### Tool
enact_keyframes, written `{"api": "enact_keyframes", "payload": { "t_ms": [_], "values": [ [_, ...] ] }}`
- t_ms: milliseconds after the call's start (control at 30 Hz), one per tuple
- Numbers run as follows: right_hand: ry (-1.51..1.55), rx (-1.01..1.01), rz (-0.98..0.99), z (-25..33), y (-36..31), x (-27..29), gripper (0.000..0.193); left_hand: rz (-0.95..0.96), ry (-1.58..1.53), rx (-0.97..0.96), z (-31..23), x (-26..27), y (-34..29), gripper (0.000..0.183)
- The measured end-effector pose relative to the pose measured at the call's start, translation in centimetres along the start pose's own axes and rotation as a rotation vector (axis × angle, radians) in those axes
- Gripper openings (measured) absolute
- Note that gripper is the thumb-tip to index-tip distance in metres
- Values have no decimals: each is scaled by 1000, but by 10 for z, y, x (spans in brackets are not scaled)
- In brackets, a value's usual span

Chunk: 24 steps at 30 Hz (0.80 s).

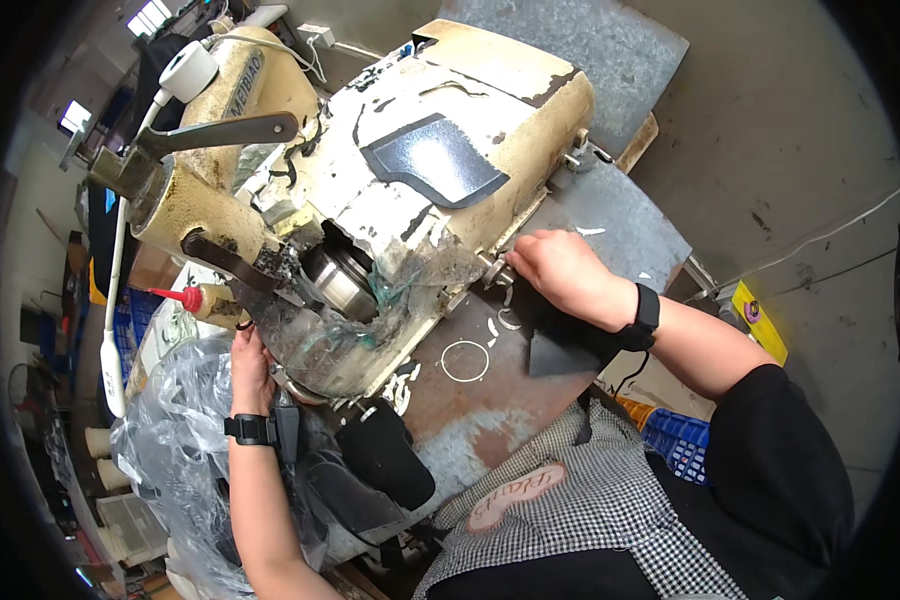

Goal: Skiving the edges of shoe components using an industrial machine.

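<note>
A worn cream machine (390,130) with a round metal drum (342,285) in its opening stands on the metal-topped table. My right hand (570,275) is closed, its fingers on a small metal knob (497,270) at the machine's right side. Low at the machine's front left is my left hand (253,370), its fingers drawn together against the machine's edge. What they hold there is partly hidden. Just above that hand sits a small bottle (215,305) with a red nozzle. Scuffed clear plastic film (410,285) covers part of the machine's front.
Crumpled clear plastic (175,440) lies at the left. On the table (470,410) are a thin white ring (465,361), white scraps and black pieces (385,455). A white lamp (188,72) on a stalk stands at the upper left. A blue basket (678,440) is below the table's right side.
</note>
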State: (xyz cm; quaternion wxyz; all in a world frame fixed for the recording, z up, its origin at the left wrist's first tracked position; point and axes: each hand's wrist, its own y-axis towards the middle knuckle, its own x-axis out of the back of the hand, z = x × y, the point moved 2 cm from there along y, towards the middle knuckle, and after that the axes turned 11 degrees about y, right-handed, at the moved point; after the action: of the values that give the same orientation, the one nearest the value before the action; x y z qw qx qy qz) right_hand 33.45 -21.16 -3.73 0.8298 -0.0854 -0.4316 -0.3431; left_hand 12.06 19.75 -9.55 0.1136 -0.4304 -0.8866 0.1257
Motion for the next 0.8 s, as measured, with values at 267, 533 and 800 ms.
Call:
{"api": "enact_keyframes", "payload": {
  "t_ms": [267, 533, 800],
  "values": [
    [854, -525, 134, 32, -1, -13, 39, 67, -27, -90, 9, 9, 1, 29],
    [867, -670, 242, 25, 9, -7, 21, 11, -32, -54, 4, -3, 1, 25],
    [-106, 12, -11, 0, 2, -4, 22, -13, -48, -14, -3, -12, -2, 21]
  ]
}}
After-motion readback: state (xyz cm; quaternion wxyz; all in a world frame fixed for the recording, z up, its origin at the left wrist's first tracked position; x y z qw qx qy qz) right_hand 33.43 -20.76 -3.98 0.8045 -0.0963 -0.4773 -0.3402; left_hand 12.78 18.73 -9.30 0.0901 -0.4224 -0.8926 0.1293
